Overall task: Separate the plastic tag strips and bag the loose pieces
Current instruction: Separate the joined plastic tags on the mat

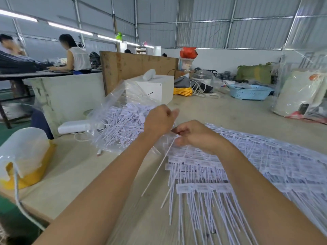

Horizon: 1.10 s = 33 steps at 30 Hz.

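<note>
Strips (203, 188) lie nearest you, tails toward you, fanning right across the table (79, 170). Your right hand (196, 135) pinches one tag, its stem slanting down-left; your left hand (159, 121) is curled — whether it holds anything, I cannot tell. Bag (122, 121) of loose tags sits just left — nothing between.

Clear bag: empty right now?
No, the clear bag lying open on the table already holds a heap of loose white tag pieces.
</note>
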Each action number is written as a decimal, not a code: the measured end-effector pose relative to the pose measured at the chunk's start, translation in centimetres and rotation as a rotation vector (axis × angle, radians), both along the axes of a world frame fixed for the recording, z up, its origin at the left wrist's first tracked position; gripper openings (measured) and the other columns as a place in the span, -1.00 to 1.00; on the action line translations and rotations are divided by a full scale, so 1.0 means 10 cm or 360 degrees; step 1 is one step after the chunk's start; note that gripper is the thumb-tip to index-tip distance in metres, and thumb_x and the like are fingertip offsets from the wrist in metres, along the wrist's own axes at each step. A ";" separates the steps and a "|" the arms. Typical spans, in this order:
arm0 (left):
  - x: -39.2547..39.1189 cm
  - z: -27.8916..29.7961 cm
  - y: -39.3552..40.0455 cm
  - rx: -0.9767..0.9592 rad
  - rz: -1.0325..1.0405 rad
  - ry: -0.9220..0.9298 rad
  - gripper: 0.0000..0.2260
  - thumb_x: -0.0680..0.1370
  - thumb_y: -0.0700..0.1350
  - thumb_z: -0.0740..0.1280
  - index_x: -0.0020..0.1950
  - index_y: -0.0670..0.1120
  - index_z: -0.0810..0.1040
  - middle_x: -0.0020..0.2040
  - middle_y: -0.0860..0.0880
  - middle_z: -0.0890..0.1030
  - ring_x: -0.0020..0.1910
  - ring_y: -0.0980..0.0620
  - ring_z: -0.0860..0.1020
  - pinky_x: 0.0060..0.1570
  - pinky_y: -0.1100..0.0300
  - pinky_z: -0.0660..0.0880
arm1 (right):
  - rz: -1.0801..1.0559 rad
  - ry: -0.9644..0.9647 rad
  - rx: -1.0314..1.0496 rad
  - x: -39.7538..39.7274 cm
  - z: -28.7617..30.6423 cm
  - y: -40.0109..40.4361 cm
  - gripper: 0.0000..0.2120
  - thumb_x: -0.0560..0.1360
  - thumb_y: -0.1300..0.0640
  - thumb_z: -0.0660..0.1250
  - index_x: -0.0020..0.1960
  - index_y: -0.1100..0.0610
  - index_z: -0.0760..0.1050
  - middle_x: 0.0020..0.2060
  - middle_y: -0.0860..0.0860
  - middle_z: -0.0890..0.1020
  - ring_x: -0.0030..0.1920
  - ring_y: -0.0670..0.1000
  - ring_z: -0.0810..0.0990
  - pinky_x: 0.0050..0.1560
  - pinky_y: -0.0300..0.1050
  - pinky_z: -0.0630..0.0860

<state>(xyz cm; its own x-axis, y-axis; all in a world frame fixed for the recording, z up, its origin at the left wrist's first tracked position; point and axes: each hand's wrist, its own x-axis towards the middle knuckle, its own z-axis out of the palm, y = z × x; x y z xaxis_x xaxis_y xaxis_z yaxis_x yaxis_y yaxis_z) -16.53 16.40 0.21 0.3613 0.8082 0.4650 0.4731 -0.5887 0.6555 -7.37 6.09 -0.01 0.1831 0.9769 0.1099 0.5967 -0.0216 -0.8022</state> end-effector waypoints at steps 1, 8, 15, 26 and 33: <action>0.04 0.04 -0.09 -0.0202 -0.0177 -0.0018 -0.57 0.55 0.15 0.26 -0.21 -0.22 0.56 -0.26 -0.16 0.60 -0.30 -0.04 0.53 -0.23 0.12 0.46 | -0.0027 0.0026 0.0044 0.05 0.06 -0.07 -0.81 0.40 0.41 0.38 0.01 0.32 0.59 -0.05 0.32 0.63 -0.11 0.14 0.59 0.15 0.12 0.51; 0.34 0.10 -0.53 -0.0834 -0.0790 -0.0221 -0.66 0.48 -0.03 0.44 -0.39 -0.20 0.49 -0.59 -0.01 0.47 -0.63 0.13 0.37 -0.58 0.34 0.33 | -0.0351 0.0255 0.0246 0.55 0.23 -0.64 -0.86 0.37 0.36 0.45 -0.16 0.19 0.55 -0.26 0.10 0.64 -0.26 -0.03 0.61 -0.15 -0.20 0.56; 0.71 -0.06 -0.83 -0.0829 -0.0733 -0.0347 -0.63 0.51 -0.04 0.40 -0.45 -0.18 0.51 -0.62 0.00 0.47 -0.66 0.11 0.38 -0.60 0.37 0.32 | -0.0380 0.0860 0.0140 0.74 -0.10 -0.95 -0.87 0.53 0.22 0.30 -0.12 0.29 0.50 -0.37 0.08 0.50 -0.50 -0.06 0.43 -0.44 -0.25 0.36; 0.65 -0.08 -0.77 -0.0585 -0.0622 0.0045 -0.80 0.45 -0.10 0.43 -0.24 -0.21 0.55 -0.39 -0.07 0.49 -0.45 0.05 0.44 -0.49 0.27 0.24 | -0.0631 0.0584 0.0347 0.62 -0.34 -0.77 -0.85 0.48 0.28 0.37 -0.25 0.30 0.54 -0.51 0.07 0.45 -0.59 -0.11 0.31 -0.56 -0.31 0.24; 0.60 -0.03 -0.76 -0.0970 -0.0649 0.0171 -0.70 0.44 -0.25 0.30 -0.46 -0.13 0.30 -0.61 -0.03 0.22 -0.66 0.08 0.11 -0.57 0.39 0.04 | -0.0540 -0.0638 0.0568 0.58 -0.36 -0.76 -0.81 0.43 0.39 0.29 -0.33 0.27 0.58 -0.43 0.09 0.56 -0.38 0.01 0.49 -0.36 -0.34 0.35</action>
<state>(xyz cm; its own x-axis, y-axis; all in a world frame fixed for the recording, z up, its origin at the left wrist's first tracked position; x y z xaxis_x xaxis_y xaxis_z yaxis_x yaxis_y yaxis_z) -10.54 8.83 -0.06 0.7063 0.7036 -0.0784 0.3748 -0.2777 0.8845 -1.52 -1.54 -3.65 0.3531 0.7625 0.5421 0.8590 -0.0346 -0.5108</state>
